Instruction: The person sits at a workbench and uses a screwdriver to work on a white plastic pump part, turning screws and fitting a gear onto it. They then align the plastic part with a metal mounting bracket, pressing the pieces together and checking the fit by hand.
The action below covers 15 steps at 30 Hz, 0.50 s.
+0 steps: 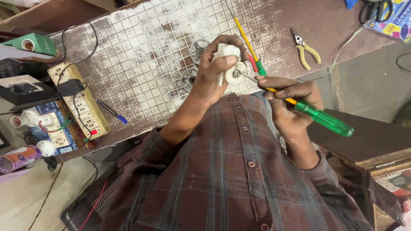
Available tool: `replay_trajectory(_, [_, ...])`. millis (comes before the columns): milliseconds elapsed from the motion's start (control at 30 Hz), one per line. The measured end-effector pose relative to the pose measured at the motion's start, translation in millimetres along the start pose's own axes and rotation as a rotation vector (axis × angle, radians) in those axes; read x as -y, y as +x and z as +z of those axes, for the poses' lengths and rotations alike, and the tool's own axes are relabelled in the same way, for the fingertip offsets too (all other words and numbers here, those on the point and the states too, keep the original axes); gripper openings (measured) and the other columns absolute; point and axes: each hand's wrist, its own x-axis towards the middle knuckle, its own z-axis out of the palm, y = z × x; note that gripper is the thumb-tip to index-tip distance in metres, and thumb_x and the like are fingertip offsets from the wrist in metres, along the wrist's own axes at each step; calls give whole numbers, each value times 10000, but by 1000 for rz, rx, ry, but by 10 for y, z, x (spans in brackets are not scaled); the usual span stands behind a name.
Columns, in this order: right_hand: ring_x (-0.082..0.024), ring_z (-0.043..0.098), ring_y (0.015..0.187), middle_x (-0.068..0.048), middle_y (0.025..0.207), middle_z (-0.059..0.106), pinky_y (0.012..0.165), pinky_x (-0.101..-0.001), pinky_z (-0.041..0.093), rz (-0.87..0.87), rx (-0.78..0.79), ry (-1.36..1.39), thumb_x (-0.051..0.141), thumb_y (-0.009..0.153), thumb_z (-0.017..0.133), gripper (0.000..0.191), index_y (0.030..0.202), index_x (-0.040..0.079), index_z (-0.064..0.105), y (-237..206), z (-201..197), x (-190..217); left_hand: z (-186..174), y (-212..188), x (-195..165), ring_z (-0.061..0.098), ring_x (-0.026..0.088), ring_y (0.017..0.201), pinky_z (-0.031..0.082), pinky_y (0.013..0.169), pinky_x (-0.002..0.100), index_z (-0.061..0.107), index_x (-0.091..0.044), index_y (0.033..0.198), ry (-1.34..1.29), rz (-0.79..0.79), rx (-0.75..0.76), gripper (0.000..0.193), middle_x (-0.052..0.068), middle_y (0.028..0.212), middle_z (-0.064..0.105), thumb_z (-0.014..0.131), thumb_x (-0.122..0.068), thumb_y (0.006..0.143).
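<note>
Above the scuffed, white-gridded brown workbench, our left hand is clenched around a small white plastic motor-like part with a round cream end cap, holding it in the air before our chest. Our right hand is closed around a screwdriver with a translucent green handle and yellow shank. Its long axis slants up-left, so the metal tip meets the cap's centre screw just right of our left fingers.

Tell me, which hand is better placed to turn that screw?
The right hand: it holds the green-handled screwdriver with its tip at the small white part, which the left hand grips.
</note>
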Motion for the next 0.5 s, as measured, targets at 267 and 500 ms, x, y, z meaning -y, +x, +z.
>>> replay_trajectory(267, [-346, 716, 1155, -295, 1166, 694, 986, -416, 620, -36, 41, -84, -13, 1076, 642, 193, 1063, -7, 449, 45, 11, 74, 3, -27, -35, 678, 197, 1031, 602, 904, 353, 649, -52, 1179, 0, -33, -16, 332, 107, 1089, 664, 729, -169, 879])
replay_trajectory(500, [-349, 716, 1166, -297, 1186, 695, 1030, -433, 617, -76, 93, -115, -5, 1084, 641, 198, 1079, -14, 443, 74, 14, 94, 10, -17, -72, 690, 190, 1009, 612, 884, 351, 644, -53, 1183, 63, 0, -4, 310, 120, 1070, 690, 723, -138, 895])
